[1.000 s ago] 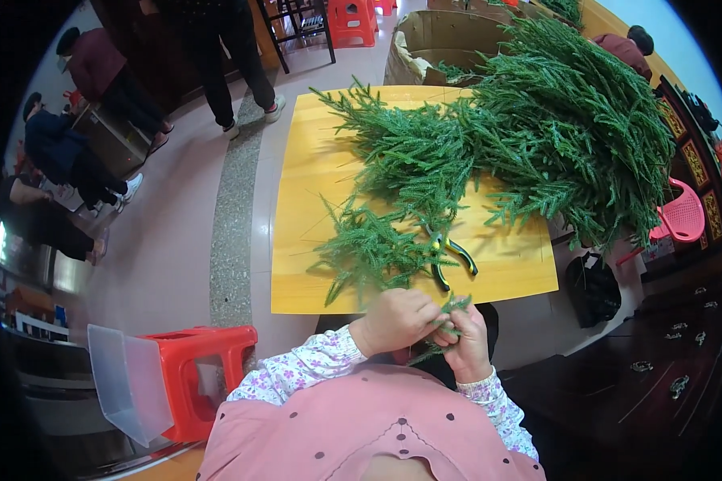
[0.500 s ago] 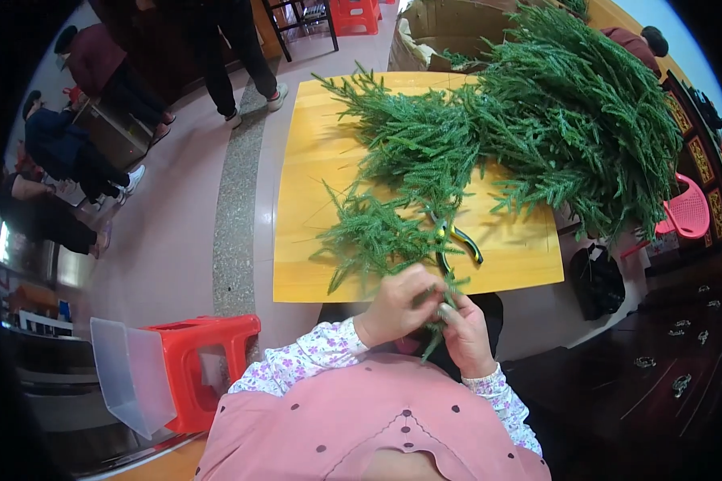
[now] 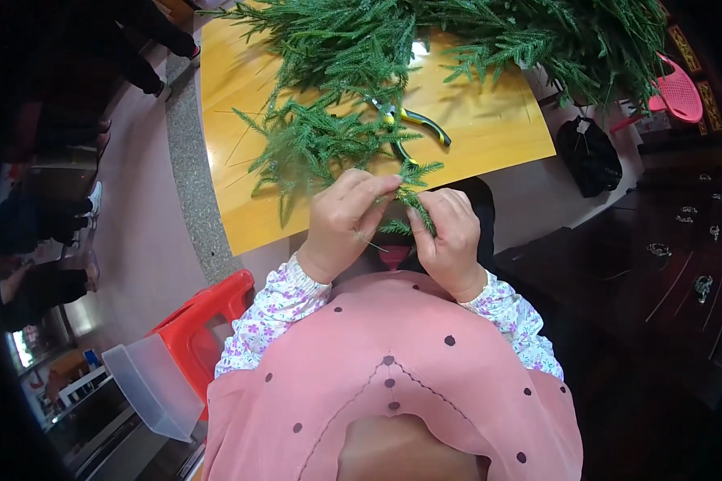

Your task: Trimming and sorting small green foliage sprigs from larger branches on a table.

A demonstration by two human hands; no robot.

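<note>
Both my hands meet just below the near edge of a yellow table (image 3: 489, 132). My left hand (image 3: 346, 220) and my right hand (image 3: 449, 236) pinch the same small green needle sprig (image 3: 413, 200) between their fingertips. A smaller heap of green sprigs (image 3: 313, 148) lies on the table just beyond my left hand. Pliers with yellow and black handles (image 3: 413, 124) rest on the table past the sprig. A big pile of green branches (image 3: 489, 36) covers the far half of the table.
A red plastic stool (image 3: 204, 321) and a clear plastic bin (image 3: 148, 389) stand at my lower left. A black bag (image 3: 590, 156) sits on the floor right of the table, with a pink chair (image 3: 678, 88) behind it. Dark furniture fills the right side. A person's legs (image 3: 156, 36) stand at far left.
The view has dipped and drawn nearer to the table. My hands have risen a little toward the table's edge and still work the same sprig together.
</note>
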